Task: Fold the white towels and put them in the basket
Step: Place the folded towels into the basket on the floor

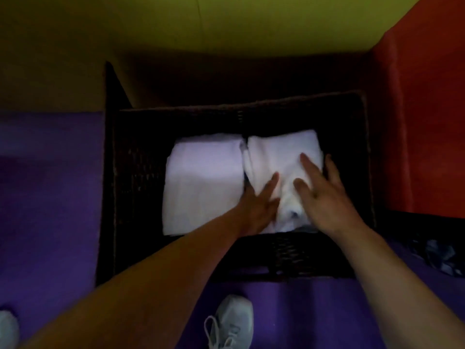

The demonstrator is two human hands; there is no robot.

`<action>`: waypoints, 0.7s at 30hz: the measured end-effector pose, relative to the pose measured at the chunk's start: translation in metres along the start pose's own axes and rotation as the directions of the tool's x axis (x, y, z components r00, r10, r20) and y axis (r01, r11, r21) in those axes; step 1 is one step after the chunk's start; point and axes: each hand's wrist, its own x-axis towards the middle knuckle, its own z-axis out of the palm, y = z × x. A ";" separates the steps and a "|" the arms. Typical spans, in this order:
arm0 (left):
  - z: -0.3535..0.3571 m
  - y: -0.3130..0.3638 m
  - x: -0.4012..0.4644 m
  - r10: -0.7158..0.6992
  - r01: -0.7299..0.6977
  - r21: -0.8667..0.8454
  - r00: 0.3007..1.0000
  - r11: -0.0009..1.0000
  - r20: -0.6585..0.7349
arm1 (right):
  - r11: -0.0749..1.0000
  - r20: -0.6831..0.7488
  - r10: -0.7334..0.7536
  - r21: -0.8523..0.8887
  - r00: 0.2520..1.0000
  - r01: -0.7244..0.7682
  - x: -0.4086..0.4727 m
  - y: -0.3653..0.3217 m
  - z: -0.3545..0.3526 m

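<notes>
Task looks nearly done: two folded white towels lie inside the dark wicker basket. Left towel flat & smooth. Right towel soft, a bit lumpy at its near edge. Left hand & right hand press it, fingers straight, spread. Basket stiff, woven, rectangular, on purple floor. More towels left? Can't tell.

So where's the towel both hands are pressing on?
In the head view, it lies in the dark basket's right half, beside the other folded towel, under both hands.

Dim yellow wall, purple floor
</notes>
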 end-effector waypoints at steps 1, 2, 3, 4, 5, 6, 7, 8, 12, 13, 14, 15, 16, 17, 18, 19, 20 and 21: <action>0.011 -0.002 0.004 -0.063 0.046 0.112 0.987 0.993 0.151 | 0.985 -0.011 0.012 -0.170 1.000 -0.014 0.003 0.002 0.010; 0.019 -0.004 0.006 -0.162 0.121 0.167 0.952 0.979 0.259 | 0.958 -0.048 -0.001 -0.288 0.999 -0.013 0.003 0.002 0.019; 0.025 -0.006 0.007 -0.233 0.186 0.178 0.926 0.966 0.297 | 0.933 -0.093 -0.034 -0.359 0.995 -0.002 0.002 0.003 0.026; 0.026 -0.007 0.006 -0.270 0.235 0.149 0.919 0.960 0.286 | 0.913 -0.133 -0.087 -0.407 0.987 0.026 0.000 0.005 0.033; 0.023 -0.004 0.003 -0.280 0.255 0.127 0.926 0.959 0.255 | 0.894 -0.153 -0.144 -0.444 0.978 0.062 -0.002 0.006 0.038; 0.019 -0.001 0.001 -0.261 0.242 0.113 0.942 0.964 0.212 | 0.872 -0.149 -0.185 -0.480 0.971 0.092 -0.005 0.007 0.042; 0.011 0.002 -0.002 -0.234 0.217 0.116 0.959 0.969 0.158 | 0.860 -0.108 -0.181 -0.500 0.977 0.104 -0.006 0.006 0.043; 0.003 0.004 -0.004 -0.215 0.197 0.160 0.971 0.967 0.104 | 0.859 -0.051 -0.133 -0.503 0.990 0.090 -0.006 0.006 0.044; -0.022 -0.005 -0.009 -0.170 0.122 0.576 0.985 0.808 0.031 | 0.819 0.089 0.044 -0.573 0.995 0.015 0.000 0.002 0.045; -0.028 -0.010 -0.008 -0.208 0.107 0.627 0.974 0.772 0.089 | 0.822 0.095 0.047 -0.569 0.994 0.016 0.002 -0.002 0.046; -0.035 -0.014 -0.007 -0.244 0.093 0.648 0.958 0.756 0.147 | 0.826 0.100 0.059 -0.564 0.993 0.008 0.004 -0.005 0.046; -0.042 -0.015 -0.008 -0.259 0.081 0.646 0.948 0.759 0.186 | 0.830 0.104 0.077 -0.557 0.992 -0.006 0.004 -0.009 0.046; -0.051 -0.012 -0.010 -0.255 0.080 0.627 0.947 0.775 0.195 | 0.836 0.106 0.091 -0.549 0.990 -0.018 0.002 -0.012 0.044; -0.059 -0.009 -0.014 -0.235 0.079 0.603 0.954 0.794 0.185 | 0.842 0.100 0.096 -0.538 0.990 -0.027 -0.001 -0.015 0.042; -0.069 -0.003 -0.021 -0.212 0.078 0.591 0.964 0.803 0.162 | 0.851 0.081 0.085 -0.525 0.993 -0.030 -0.006 -0.019 0.040; -0.081 0.003 -0.030 -0.182 0.080 0.587 0.976 0.806 0.117 | 0.860 0.048 0.061 -0.509 0.997 -0.028 -0.013 -0.025 0.037; -0.094 0.008 -0.040 -0.142 0.082 0.589 0.988 0.804 0.056 | 0.871 0.014 0.034 -0.491 0.999 -0.023 -0.019 -0.032 0.034; -0.107 0.012 -0.054 -0.096 0.091 0.601 0.995 0.794 -0.024 | 0.882 -0.010 0.012 -0.472 1.000 -0.015 -0.026 -0.040 0.032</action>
